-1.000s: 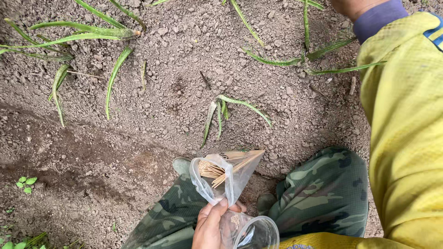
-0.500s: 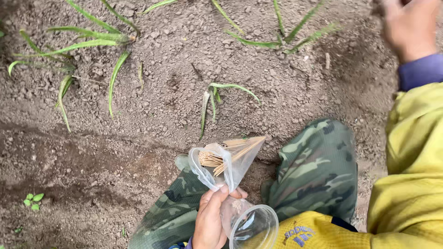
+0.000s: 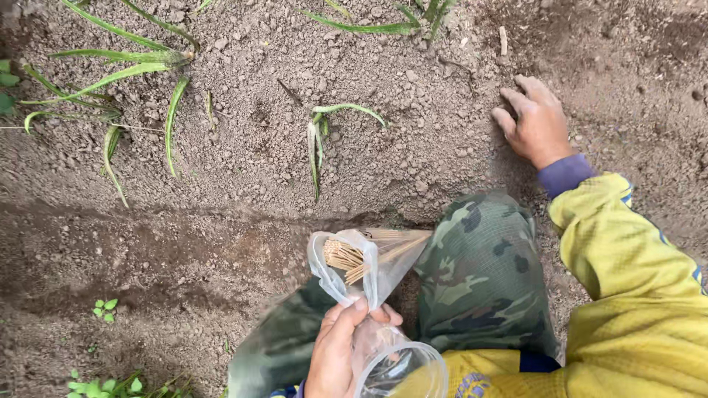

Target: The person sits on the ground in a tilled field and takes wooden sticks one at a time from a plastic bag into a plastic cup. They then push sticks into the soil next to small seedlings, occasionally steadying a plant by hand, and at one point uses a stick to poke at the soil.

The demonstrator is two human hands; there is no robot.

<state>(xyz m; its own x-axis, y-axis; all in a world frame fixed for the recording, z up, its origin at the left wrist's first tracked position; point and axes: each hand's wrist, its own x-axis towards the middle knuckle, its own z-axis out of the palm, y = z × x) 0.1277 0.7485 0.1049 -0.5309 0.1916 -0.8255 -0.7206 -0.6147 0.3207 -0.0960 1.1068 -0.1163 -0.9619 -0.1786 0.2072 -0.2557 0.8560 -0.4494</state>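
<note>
Soil fills the view, and the right hand (image 3: 537, 121) lies flat on it with fingers spread — its grip empty, likely propping the crouched body. The left hand (image 3: 341, 350) stays low by the camouflage knee (image 3: 483, 273), grip closed on the neck of a clear plastic bag (image 3: 355, 267) of thin wooden sticks (image 3: 345, 258), tilted mouth-up so they stay in. A small seedling (image 3: 318, 136) stands just ahead.

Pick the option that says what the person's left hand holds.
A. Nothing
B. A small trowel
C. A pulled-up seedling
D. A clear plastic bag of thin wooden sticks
D: the left hand grips a clear plastic bag with thin tan sticks bundled inside it.
</note>
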